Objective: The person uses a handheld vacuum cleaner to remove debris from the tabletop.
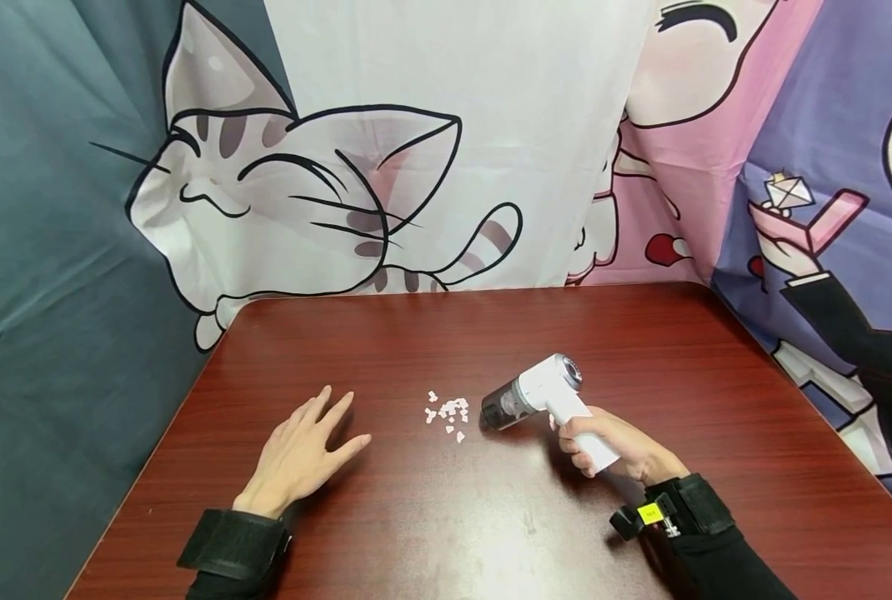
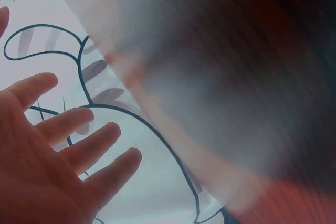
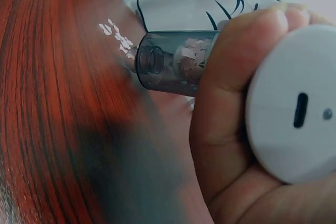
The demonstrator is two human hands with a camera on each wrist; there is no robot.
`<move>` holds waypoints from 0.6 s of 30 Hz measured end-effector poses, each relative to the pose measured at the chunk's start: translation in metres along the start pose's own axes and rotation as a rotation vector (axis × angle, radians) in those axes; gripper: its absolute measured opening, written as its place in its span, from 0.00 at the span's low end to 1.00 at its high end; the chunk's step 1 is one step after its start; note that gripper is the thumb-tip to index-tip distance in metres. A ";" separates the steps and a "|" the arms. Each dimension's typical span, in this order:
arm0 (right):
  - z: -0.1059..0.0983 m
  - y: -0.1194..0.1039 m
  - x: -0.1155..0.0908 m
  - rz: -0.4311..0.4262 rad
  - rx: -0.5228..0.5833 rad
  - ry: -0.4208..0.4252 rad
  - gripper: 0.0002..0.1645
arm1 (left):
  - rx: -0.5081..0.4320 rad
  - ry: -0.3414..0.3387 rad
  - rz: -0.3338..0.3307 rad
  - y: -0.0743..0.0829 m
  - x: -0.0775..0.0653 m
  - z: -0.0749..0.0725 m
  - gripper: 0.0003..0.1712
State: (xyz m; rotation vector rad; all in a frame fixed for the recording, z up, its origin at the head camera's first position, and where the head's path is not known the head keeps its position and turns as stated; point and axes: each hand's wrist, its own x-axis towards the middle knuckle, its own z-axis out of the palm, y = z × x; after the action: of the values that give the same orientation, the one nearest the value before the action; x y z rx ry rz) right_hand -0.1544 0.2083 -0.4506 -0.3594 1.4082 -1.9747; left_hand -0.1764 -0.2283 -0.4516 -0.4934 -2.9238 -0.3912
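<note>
My right hand (image 1: 613, 443) grips the white handle of a small handheld vacuum cleaner (image 1: 547, 387). Its dark see-through nozzle end (image 1: 500, 407) points left, close to a scatter of small white paper scraps (image 1: 452, 408) on the table. In the right wrist view, pale scraps show inside the clear dust cup (image 3: 193, 59), and the round handle base (image 3: 294, 129) faces the camera with a slot in it. Left of the scraps, my left hand (image 1: 296, 458) is spread over the table, palm down, with nothing in it. Its fingers (image 2: 94, 145) are straight and apart.
The brown wooden table (image 1: 386, 350) has its far edge against a white cloth (image 1: 476, 67) with a cartoon cat. A green-grey curtain (image 1: 56, 250) hangs at the left, and a blue-purple printed cloth (image 1: 851, 108) at the right. Both wrists wear black bands.
</note>
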 end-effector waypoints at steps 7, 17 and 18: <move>-0.002 0.001 0.008 0.004 -0.018 0.037 0.07 | -0.001 -0.006 -0.013 -0.002 -0.002 -0.001 0.45; -0.001 -0.004 0.017 0.027 -0.020 0.093 0.10 | 0.004 0.016 0.002 -0.004 -0.002 -0.001 0.44; -0.001 -0.004 0.018 0.028 -0.019 0.094 0.10 | 0.003 0.013 0.002 -0.004 -0.002 -0.001 0.44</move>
State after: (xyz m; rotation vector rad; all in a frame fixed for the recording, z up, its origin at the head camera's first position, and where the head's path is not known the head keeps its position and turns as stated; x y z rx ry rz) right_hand -0.1695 0.1978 -0.4498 -0.2570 1.4835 -1.9792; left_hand -0.1757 -0.2329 -0.4519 -0.4914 -2.9106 -0.3876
